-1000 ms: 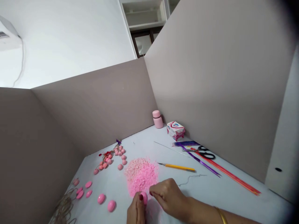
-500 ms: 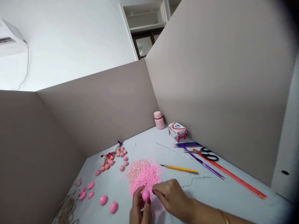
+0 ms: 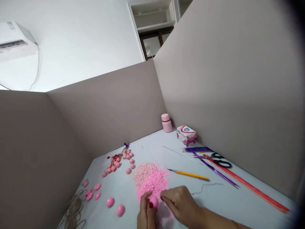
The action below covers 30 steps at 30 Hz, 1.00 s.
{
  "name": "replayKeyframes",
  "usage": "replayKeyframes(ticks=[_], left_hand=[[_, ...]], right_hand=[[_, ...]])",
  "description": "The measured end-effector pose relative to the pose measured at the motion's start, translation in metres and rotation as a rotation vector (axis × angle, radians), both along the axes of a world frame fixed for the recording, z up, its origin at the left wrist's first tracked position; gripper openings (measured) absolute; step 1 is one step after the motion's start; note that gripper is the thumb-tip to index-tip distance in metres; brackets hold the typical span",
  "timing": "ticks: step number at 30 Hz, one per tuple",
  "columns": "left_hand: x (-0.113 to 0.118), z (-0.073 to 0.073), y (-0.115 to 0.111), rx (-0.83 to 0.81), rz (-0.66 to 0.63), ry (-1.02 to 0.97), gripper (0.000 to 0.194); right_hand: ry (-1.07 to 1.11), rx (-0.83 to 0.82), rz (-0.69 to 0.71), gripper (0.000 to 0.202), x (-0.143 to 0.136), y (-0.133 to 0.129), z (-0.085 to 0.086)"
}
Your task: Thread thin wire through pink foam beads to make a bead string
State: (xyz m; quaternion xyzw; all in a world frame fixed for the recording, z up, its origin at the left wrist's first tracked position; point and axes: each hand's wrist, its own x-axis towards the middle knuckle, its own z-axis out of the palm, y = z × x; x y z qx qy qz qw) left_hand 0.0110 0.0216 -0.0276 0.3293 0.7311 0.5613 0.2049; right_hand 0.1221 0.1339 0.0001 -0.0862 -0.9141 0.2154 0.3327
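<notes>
Between the thumb and fingers of my left hand sits a smooth pink ball, partly covered by the thumb. Just to its right is my right hand, its thumb and index finger pinched together. Anything in that pinch is too small or hidden to make out. Right behind the ball spreads a heap of pink shavings, paler on its far left side. Two more pink balls, one round and one slightly oval, lie left of my hands.
A yellow craft knife, a thin needle-like rod, black-handled scissors, purple ribbon and red ribbon lie to the right. Bead strings and twine are left. Boxes and a pink bottle stand behind.
The view has swung slightly left, so everything appears shifted right. My left fingers cover more of the pink ball; my right hand keeps its pinch beside it.
</notes>
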Motion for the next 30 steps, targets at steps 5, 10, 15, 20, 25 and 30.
replayKeyframes(ticks=[5,10,15,20,25,30], left_hand=[[0.002,0.004,0.000,0.047,-0.027,0.076,0.062],[0.000,0.013,-0.005,0.018,-0.035,0.092,0.048],[-0.002,0.012,-0.007,-0.022,-0.014,0.064,0.054],[0.003,0.007,-0.002,0.041,-0.088,0.082,0.063],[0.004,0.008,-0.001,0.026,-0.100,0.117,0.063],[-0.001,0.014,-0.004,0.030,-0.085,0.115,0.046]], right_hand=[[-0.011,-0.019,-0.011,0.030,0.001,0.003,0.002],[-0.017,-0.005,0.032,0.032,0.002,-0.001,0.004],[-0.014,0.004,0.068,0.031,0.003,-0.005,0.001],[-0.019,-0.022,0.015,0.032,0.002,-0.001,0.002],[-0.029,-0.036,0.007,0.032,0.002,0.001,0.003],[-0.035,-0.031,0.042,0.032,0.002,-0.002,0.002]])
